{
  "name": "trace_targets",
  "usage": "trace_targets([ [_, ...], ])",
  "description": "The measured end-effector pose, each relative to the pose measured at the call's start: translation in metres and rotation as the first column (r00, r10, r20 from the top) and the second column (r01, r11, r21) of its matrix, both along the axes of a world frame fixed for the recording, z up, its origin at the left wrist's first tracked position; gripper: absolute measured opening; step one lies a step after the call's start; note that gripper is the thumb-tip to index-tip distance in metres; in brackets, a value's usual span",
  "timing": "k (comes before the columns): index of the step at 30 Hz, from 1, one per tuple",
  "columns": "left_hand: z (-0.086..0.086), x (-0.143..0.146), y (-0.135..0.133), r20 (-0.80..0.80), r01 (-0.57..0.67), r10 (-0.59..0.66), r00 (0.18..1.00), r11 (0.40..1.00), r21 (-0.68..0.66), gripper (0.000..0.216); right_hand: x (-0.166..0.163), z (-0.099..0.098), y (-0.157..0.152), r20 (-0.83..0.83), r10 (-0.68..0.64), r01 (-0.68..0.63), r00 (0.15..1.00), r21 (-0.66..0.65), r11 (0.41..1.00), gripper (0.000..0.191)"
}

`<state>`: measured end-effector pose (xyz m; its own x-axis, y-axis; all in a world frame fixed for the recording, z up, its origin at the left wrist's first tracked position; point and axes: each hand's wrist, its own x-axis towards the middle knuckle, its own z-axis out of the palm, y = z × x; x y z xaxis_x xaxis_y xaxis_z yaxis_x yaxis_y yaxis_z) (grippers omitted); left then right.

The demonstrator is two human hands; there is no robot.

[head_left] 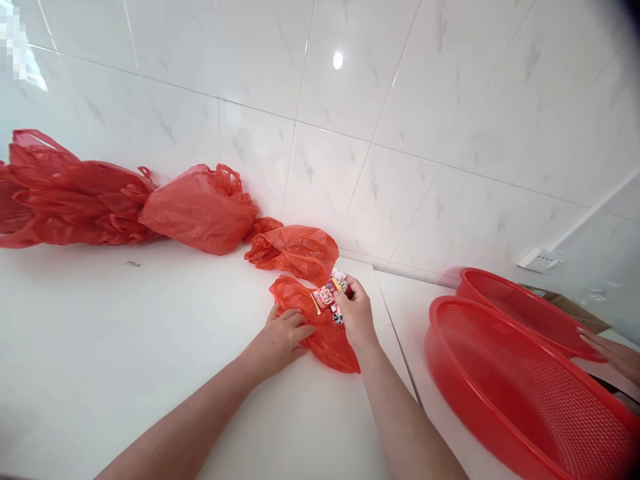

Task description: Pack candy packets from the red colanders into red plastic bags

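A thin red plastic bag (pixel 333 350) lies flattened on the white table. My left hand (pixel 287 337) rests on its left part, with the fingers spread over the film. Over the bag's upper right side, my right hand (pixel 356 310) grips several small wrapped candies, their wrappers red, white and yellow. One red candy packet (pixel 324 295) sticks out to the left of the fingers; a black-and-white piece shows just below it. Whether all the pieces are held or some lie on the bag, I cannot tell.
Crumpled red bags (pixel 80 200) and a filled-looking red bag (pixel 200 210) line the tiled wall, with a smaller red bag (pixel 305 250) behind my hands. At right stand two red mesh baskets (pixel 500 400); another person's hand (pixel 613 353) touches the rear one. A socket (pixel 540 260) is on the wall.
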<state>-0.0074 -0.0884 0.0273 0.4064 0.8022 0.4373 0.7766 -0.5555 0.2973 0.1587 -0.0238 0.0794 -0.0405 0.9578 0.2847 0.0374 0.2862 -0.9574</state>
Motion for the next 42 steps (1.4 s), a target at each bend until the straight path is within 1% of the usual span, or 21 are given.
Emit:
trace_targets([
  [2,0.002,-0.002,-0.001,0.011,-0.001,0.001,1.000,1.000,-0.013,0.034,-0.010,-0.010,0.001,0.192,0.025,-0.038,0.981,0.069,0.997,0.039],
  [3,0.003,-0.003,-0.001,0.016,-0.003,0.003,1.000,1.000,-0.027,0.036,-0.012,-0.014,0.001,0.277,0.066,-0.088,0.959,0.068,0.994,0.037],
  [5,0.004,-0.007,-0.001,0.022,-0.007,0.009,1.000,0.997,-0.072,0.040,-0.012,-0.023,0.000,0.419,0.181,-0.206,0.890,0.015,0.978,0.032],
  [7,0.005,-0.009,-0.002,0.020,-0.020,0.023,1.000,0.992,-0.123,0.045,-0.009,-0.029,0.000,0.516,0.262,-0.298,0.816,-0.013,0.954,0.028],
  [8,0.005,-0.010,-0.002,0.016,-0.027,0.030,0.999,0.989,-0.148,0.045,-0.007,-0.032,0.000,0.553,0.272,-0.323,0.787,-0.005,0.946,0.029],
  [10,0.006,-0.012,-0.002,0.012,-0.035,0.038,0.999,0.982,-0.186,0.041,-0.003,-0.038,0.001,0.608,0.250,-0.331,0.754,0.023,0.943,0.040],
  [13,0.007,-0.015,-0.001,0.029,-0.044,0.051,0.998,0.976,-0.212,0.029,0.000,-0.047,0.005,0.649,0.157,-0.263,0.744,0.069,0.962,0.069],
  [15,0.008,-0.018,0.000,0.030,-0.075,0.084,0.996,0.974,-0.213,0.018,0.000,-0.053,0.008,0.651,0.068,-0.190,0.756,0.119,0.975,0.074],
  [18,0.010,-0.024,0.003,0.012,-0.135,0.140,0.990,0.970,-0.201,0.008,0.003,-0.058,0.014,0.616,-0.053,-0.076,0.786,0.181,0.981,0.063],
  [21,0.011,-0.029,0.006,0.001,-0.179,0.182,0.983,0.967,-0.181,0.016,0.009,-0.058,0.019,0.540,-0.137,0.040,0.830,0.188,0.981,0.050],
  [24,0.013,-0.031,0.007,-0.007,-0.211,0.212,0.977,0.968,-0.137,0.022,0.016,-0.056,0.021,0.483,-0.220,0.146,0.847,0.186,0.972,0.044],
  [27,0.016,-0.032,0.006,0.042,-0.234,0.238,0.970,0.970,-0.071,0.013,0.023,-0.054,0.022,0.465,-0.278,0.193,0.840,0.223,0.955,0.037],
  [29,0.017,-0.033,0.007,0.115,-0.237,0.237,0.965,0.971,-0.013,0.008,0.027,-0.053,0.021,0.453,-0.320,0.198,0.832,0.295,0.935,0.033],
  [30,0.017,-0.033,0.008,0.161,-0.246,0.239,0.957,0.969,0.025,0.012,0.029,-0.053,0.020,0.450,-0.347,0.196,0.823,0.348,0.917,0.031],
  [32,0.013,-0.033,0.011,0.274,-0.312,0.276,0.921,0.945,0.095,0.024,0.033,-0.054,0.017,0.452,-0.425,0.199,0.784,0.465,0.863,0.028],
  [33,0.010,-0.034,0.013,0.336,-0.363,0.310,0.889,0.926,0.105,0.032,0.036,-0.055,0.015,0.459,-0.471,0.203,0.754,0.519,0.831,0.028],
  [34,0.007,-0.034,0.016,0.398,-0.416,0.351,0.847,0.905,0.087,0.041,0.039,-0.056,0.013,0.468,-0.512,0.204,0.720,0.562,0.801,0.027],
  [36,0.001,-0.036,0.020,0.509,-0.483,0.431,0.745,0.875,-0.034,0.057,0.045,-0.060,0.008,0.506,-0.559,0.186,0.657,0.609,0.771,0.028],
  [38,-0.002,-0.037,0.023,0.588,-0.469,0.503,0.633,0.854,-0.226,0.068,0.051,-0.066,0.003,0.578,-0.554,0.151,0.599,0.598,0.787,0.032],
  [40,-0.001,-0.038,0.024,0.626,-0.394,0.571,0.531,0.820,-0.415,0.074,0.055,-0.072,0.000,0.654,-0.528,0.133,0.541,0.554,0.822,0.038],
  [42,0.000,-0.038,0.023,0.639,-0.295,0.613,0.464,0.788,-0.541,0.076,0.059,-0.078,-0.003,0.709,-0.497,0.142,0.500,0.499,0.855,0.046],
])
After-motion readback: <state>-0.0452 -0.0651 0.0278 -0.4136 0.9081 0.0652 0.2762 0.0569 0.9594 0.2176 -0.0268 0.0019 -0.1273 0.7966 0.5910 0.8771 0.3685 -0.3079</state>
